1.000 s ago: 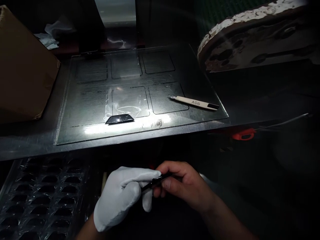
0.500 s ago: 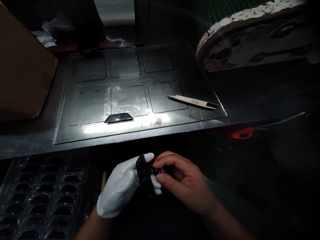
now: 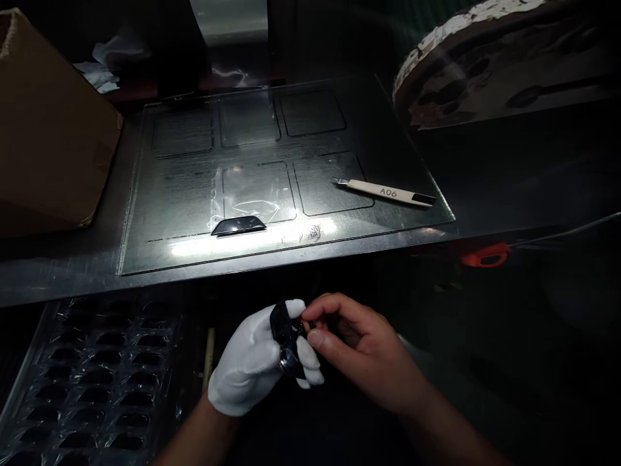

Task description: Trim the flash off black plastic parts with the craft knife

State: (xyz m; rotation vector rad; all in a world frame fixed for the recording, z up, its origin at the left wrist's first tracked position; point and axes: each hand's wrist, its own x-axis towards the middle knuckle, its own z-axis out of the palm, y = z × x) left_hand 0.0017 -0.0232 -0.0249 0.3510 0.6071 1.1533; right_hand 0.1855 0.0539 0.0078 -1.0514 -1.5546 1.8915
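My left hand (image 3: 250, 362), in a white glove, grips a black glossy plastic part (image 3: 287, 343) that stands on edge between thumb and fingers. My bare right hand (image 3: 361, 346) meets it from the right, thumb and forefinger pinched at the part's inner side. Something small and dark shows at those fingertips, too small to name. Both hands are below the front edge of the metal table. On the glass sheet (image 3: 184, 188) above them lies a similar black trapezoid part (image 3: 239, 224), beside clear film. A craft knife (image 3: 385, 191) marked A06 rests to its right.
A cardboard box (image 3: 53, 136) stands at the left. Lower left is a clear tray (image 3: 167, 362) with several black parts in its pockets. A red-handled tool (image 3: 486, 255) sits under the table edge at right. A worn, white-edged machine part (image 3: 485, 77) juts in at upper right.
The view has shifted slightly, moving the scene to the right. In my left hand the black part has tilted, so its lower end now shows a glossy face. My right fingers stay pinched at it.
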